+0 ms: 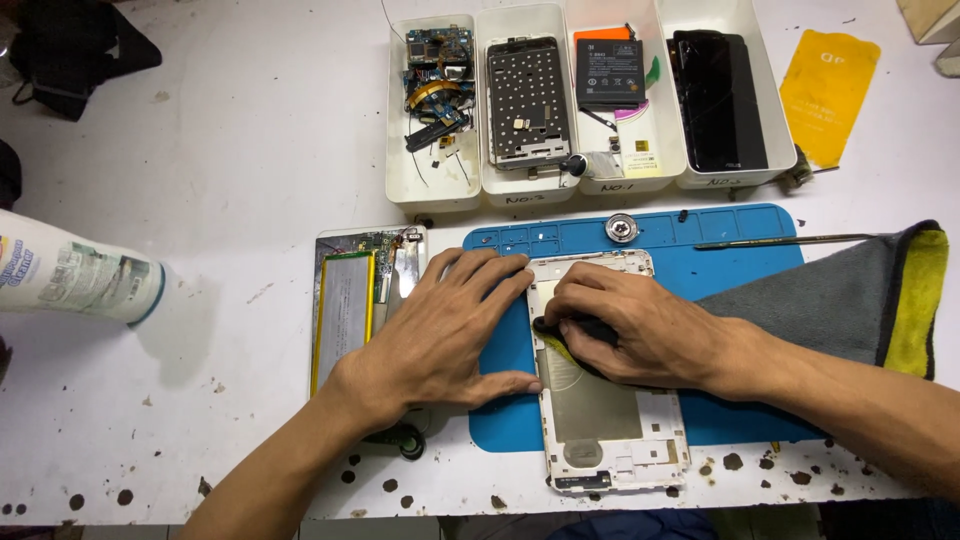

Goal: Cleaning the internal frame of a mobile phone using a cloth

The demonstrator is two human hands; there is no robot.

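White worktable [230, 140], scuffed and dotted with dark spots along near edge; blue silicone repair mat [740, 260] at centre.

Left hand [445, 330]: open, palm down, fingers spread flat. Fingertips on upper left corner of white phone rear housing with grey metal plate [610, 420]; thumb along housing's left edge. Nothing gripped, only pressing. Heel of hand overlapping opened phone body with silver battery [345, 310], just left of mat.

Right hand [640, 330]: fingers curled, pressing a fold of grey-and-yellow microfibre cloth [860, 290] onto upper part of housing. Rest of cloth trailing right, under forearm, across mat.

Housing lying flat, lengthwise toward viewer, mostly on mat, lower end overhanging mat's near edge.

Surroundings:
- Round metal disc [622, 228] on mat's far rim.
- Thin metal tool [790, 241] lying across mat's top right, touching cloth.
- Four white plastic bins [435, 195] in a row beyond mat: circuit boards and flex cables, perforated metal frame, black battery, black screen.
- Yellow plastic card [828, 95] right of bins.
- White plastic bottle with printed label [75, 275] at left edge, well apart from hands.
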